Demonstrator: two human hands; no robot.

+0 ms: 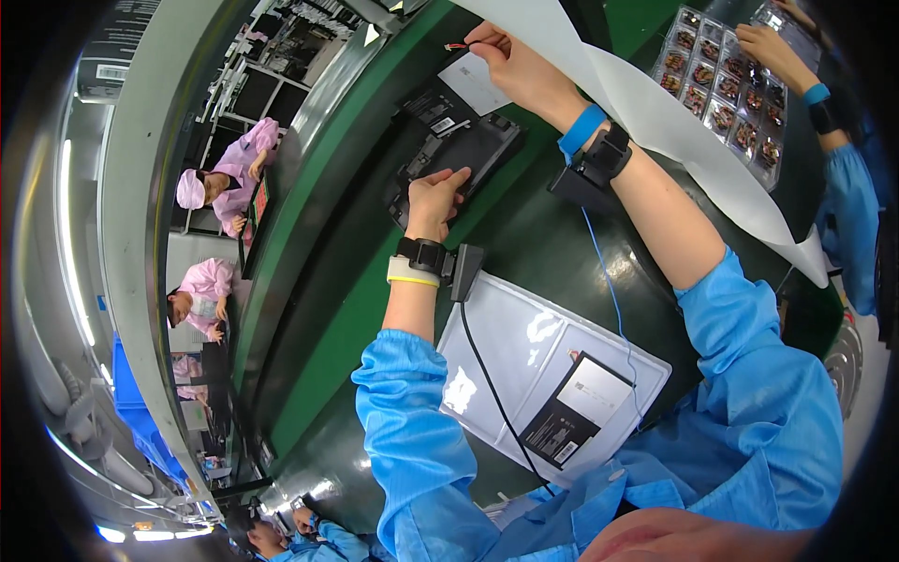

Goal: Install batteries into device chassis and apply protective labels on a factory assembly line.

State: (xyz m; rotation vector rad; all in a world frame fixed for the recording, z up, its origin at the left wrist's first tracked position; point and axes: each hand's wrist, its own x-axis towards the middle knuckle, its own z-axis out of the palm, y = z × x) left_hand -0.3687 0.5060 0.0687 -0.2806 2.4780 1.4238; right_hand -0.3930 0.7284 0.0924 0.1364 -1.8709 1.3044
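My left hand (435, 199) grips the near left edge of a black plastic device housing (487, 155), its fingers lying over the edge. Just beyond, a flat black battery pack (473, 86) with a white label rests against the housing's far side. Above the battery, my right hand (510, 66) pinches a short red-and-black cable, whose small pale connector (455, 46) sticks out to the left of the fingertips. Whether the cable joins this battery is hidden. Closer to me, a second labelled battery pack (576, 407) lies in a white tray (496, 347).
A white sheet (655, 131) curves along the right. Beyond it, a co-worker's hand (773, 51) is over a clear compartment tray (721, 94) of small parts. A black cord (482, 365) and blue wire (609, 272) run from my wrists. Co-workers in pink sit at left.
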